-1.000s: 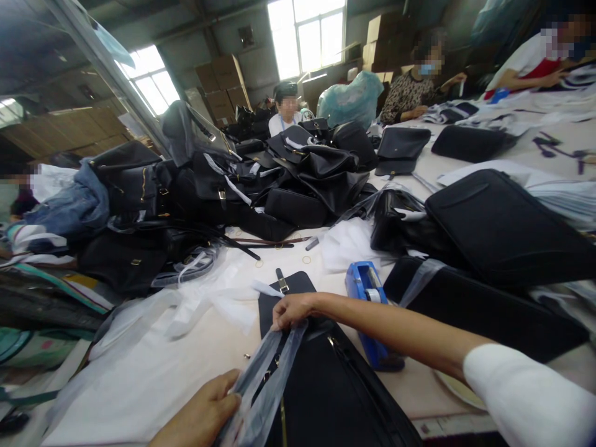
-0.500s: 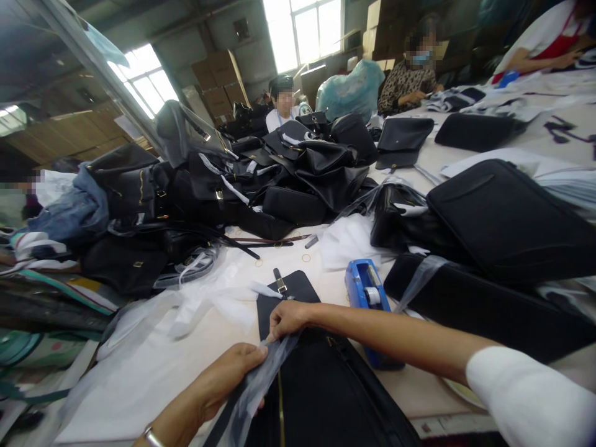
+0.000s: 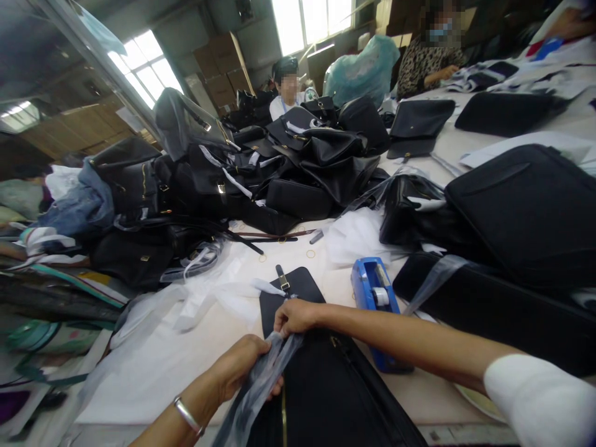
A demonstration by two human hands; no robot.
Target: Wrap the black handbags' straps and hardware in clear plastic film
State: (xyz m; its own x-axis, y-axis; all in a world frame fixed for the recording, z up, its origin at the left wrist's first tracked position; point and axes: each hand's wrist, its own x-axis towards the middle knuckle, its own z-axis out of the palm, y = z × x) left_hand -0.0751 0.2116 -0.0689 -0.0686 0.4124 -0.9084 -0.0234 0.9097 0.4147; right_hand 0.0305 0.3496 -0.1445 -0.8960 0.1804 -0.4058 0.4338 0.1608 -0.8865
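A black bag [image 3: 344, 391] with a gold zipper lies in front of me, its flap [image 3: 302, 285] spread away from me with a buckled strap [image 3: 283, 280] at the far end. A strip of clear plastic film [image 3: 261, 385] runs along its left side. My left hand [image 3: 242, 366] is closed around the film, thumb on top and fingertips showing beneath. My right hand [image 3: 295, 315] pinches the film's upper end, just over the flap. Whatever the film wraps is partly hidden by it. White tissue [image 3: 267, 287] touches the flap's left edge.
A blue tape dispenser [image 3: 367, 285] stands right of the bag. Black bags [image 3: 302, 198] are heaped across the far side, with more black pieces [image 3: 526, 211] at right. White sheeting [image 3: 172, 347] covers the table at left. Co-workers [image 3: 286, 93] sit beyond the pile.
The whole view has shifted slightly. My left hand has moved a little up along the film, nearer my right hand, which keeps its pinch near the flap.
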